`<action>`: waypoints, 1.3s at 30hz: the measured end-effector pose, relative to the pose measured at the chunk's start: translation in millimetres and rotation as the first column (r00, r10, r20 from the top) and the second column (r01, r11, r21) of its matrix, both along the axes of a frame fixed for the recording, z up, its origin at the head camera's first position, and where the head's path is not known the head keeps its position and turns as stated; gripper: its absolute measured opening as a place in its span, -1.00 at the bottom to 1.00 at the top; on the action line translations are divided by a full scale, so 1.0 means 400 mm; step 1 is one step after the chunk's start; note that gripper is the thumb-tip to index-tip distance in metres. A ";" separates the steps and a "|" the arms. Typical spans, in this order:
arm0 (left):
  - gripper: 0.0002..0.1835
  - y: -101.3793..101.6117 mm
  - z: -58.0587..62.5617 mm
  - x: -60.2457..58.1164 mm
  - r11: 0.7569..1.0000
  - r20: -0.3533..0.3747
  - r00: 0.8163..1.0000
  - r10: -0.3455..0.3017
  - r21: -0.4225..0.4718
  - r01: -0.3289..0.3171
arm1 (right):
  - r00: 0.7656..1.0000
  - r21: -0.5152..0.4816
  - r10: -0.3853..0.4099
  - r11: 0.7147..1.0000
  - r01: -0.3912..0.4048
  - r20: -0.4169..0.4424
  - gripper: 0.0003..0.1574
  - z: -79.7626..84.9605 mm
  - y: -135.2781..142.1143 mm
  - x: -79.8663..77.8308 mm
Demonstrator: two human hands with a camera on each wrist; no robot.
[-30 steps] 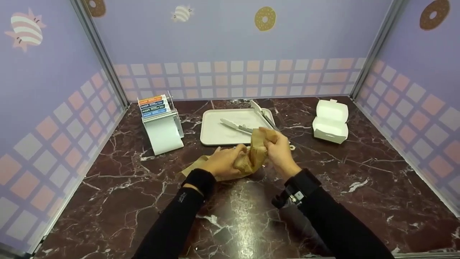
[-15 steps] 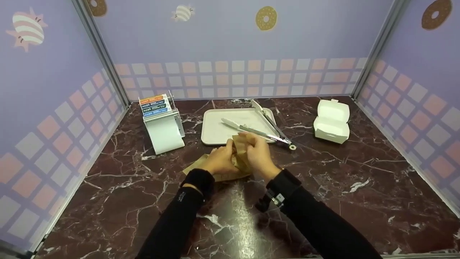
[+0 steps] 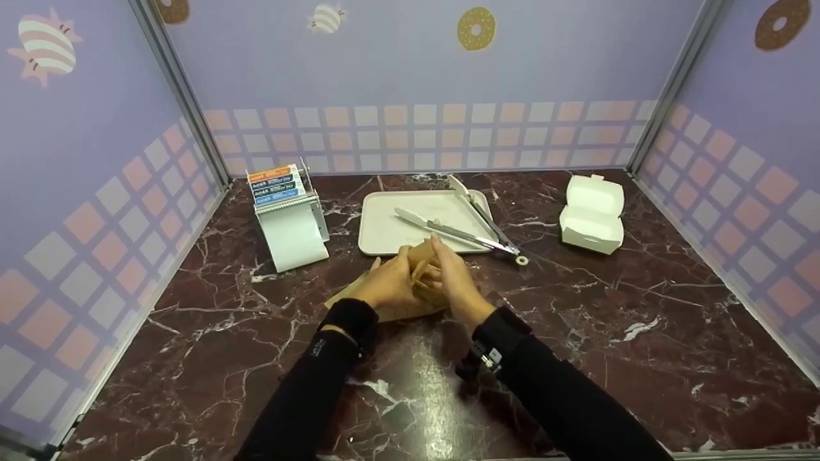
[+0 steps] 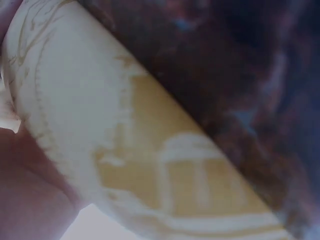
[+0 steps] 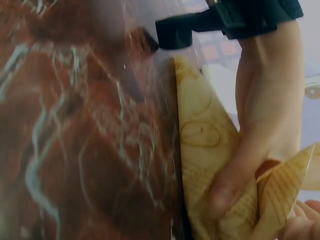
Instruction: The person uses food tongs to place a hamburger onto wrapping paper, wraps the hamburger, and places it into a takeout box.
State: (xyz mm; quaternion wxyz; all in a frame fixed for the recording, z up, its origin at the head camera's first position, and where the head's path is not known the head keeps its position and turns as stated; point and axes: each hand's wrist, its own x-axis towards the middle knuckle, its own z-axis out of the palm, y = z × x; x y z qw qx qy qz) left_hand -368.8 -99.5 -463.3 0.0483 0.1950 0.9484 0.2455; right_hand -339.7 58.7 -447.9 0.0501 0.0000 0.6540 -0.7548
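Observation:
Brown printed wrapping paper [image 3: 419, 253] is bunched up between the two hands. Its wide flat end [image 4: 145, 165] slants over the table in the left wrist view. My left hand [image 3: 387, 282] grips the bundle from the left. Its thumb [image 5: 225, 192] presses on the printed side in the right wrist view. My right hand [image 3: 455, 278] lies along the bundle's right side, its upper fingers fairly straight against the folded paper. A raised flap [image 5: 287, 195] stands between the hands. What the paper wraps is hidden.
A white tray [image 3: 384, 224] stands behind the hands, with metal tongs [image 3: 474, 238] lying spread across its right side. A label dispenser [image 3: 285, 205] with a white strip is at the left. An open white takeout box [image 3: 592, 218] stands at the right. Walls enclose the dark marble table [image 3: 596, 371].
My right hand has moved left, bringing the raised paper end over toward my left hand. Its fingers now look straighter. My left hand has kept its hold in nearly the same place.

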 end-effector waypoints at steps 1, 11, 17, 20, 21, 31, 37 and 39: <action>0.48 -0.003 0.003 0.002 1.000 0.011 1.000 -0.004 0.003 0.004 | 0.999 -0.032 0.027 0.999 -0.026 0.023 -0.15 0.001 0.003 -0.001; -0.11 -0.055 0.110 0.048 0.898 0.112 0.977 0.184 0.386 -0.213 | 0.990 -0.029 0.144 0.989 -0.144 0.002 -0.05 0.009 0.000 -0.004; -0.31 0.001 0.135 0.086 0.897 -0.019 0.926 0.377 0.255 -0.360 | 0.991 -0.037 0.134 0.990 -0.133 0.016 -0.03 0.011 -0.001 0.000; -0.43 0.013 0.119 0.084 0.922 -0.079 0.933 0.352 0.201 -0.330 | 0.991 -0.057 0.128 0.990 -0.126 0.037 -0.02 0.010 0.003 -0.001; -0.50 0.011 0.111 0.078 0.929 -0.084 0.938 0.336 0.190 -0.316 | 0.991 -0.071 0.130 0.989 -0.127 0.044 -0.02 0.010 0.005 -0.001; -0.69 -0.106 -0.086 -0.065 0.911 0.051 0.954 0.294 0.286 -0.296 | 0.989 -0.122 0.143 0.983 -0.138 0.036 -0.08 0.004 0.014 -0.006; -0.69 -0.091 0.011 0.051 0.852 0.197 0.930 0.309 0.377 -0.363 | 0.984 0.104 0.138 0.986 -0.127 -0.109 -0.58 -0.006 0.020 -0.011; -0.71 -0.089 0.015 0.063 0.836 0.202 0.924 0.326 0.396 -0.381 | 0.946 0.302 0.159 0.951 -0.070 -0.281 -0.72 -0.015 0.031 -0.021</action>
